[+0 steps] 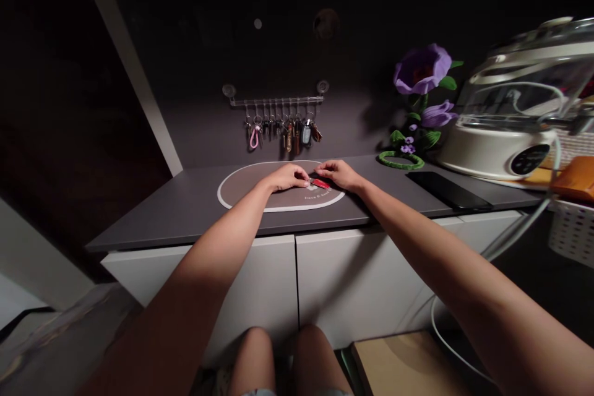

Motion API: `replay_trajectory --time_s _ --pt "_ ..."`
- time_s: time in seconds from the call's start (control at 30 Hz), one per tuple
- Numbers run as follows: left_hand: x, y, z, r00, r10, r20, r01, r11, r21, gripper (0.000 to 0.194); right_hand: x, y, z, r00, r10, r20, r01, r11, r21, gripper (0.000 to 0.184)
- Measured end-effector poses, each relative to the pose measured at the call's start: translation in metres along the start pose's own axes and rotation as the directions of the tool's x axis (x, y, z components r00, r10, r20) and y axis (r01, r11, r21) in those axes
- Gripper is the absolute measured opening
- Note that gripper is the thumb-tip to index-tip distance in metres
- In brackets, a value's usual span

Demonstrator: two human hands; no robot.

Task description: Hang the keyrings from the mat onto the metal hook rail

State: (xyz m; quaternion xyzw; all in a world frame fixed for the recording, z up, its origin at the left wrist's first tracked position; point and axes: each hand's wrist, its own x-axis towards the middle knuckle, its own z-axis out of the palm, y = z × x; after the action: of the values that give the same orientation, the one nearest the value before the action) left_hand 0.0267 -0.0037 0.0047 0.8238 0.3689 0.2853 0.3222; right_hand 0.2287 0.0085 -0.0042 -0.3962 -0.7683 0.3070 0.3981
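On the oval mat (239, 189) lies or hovers a small red item with a silvery metal end (320, 184); its exact kind is too small to make out. My left hand (286, 178) is closed in a pinch, thumb and forefinger at the metal end of the red item. Just to the right, my right hand (338, 173) has its fingers bent and brought together above the red item's far end. Whatever its fingertips hold, if anything, is hidden.
Several keys (290, 136) hang from a hook rail (278, 101) on the dark wall. To the right stand a purple artificial flower (423, 71), a black phone-like slab (448, 190) and a white appliance (492, 148) with a cable. White cabinet doors (352, 278) are below the counter.
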Motion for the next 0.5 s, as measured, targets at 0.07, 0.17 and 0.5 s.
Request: replay_trajectory --time_s 0.07,0.17,0.5 --pt "0.0011 -0.0014 0.0007 1.000 -0.005 -0.013 0.005 1.000 -0.002 0.022 0.0007 0.0005 -0.0001 1.000 -0.009 0.028 0.009 1.000 -0.008 0.034" --pt "0.0029 -0.0040 0.0025 0.999 0.006 -0.045 -0.007 1.000 -0.023 0.022 0.0025 0.0005 -0.0003 0.998 -0.019 0.059 0.022 0.999 -0.047 0.033" --pt "0.0082 -0.0073 0.0066 0.969 -0.079 -0.233 0.034 0.982 -0.188 0.017 0.0096 0.0024 0.0013 0.996 -0.074 0.047 0.080 0.986 -0.148 0.029"
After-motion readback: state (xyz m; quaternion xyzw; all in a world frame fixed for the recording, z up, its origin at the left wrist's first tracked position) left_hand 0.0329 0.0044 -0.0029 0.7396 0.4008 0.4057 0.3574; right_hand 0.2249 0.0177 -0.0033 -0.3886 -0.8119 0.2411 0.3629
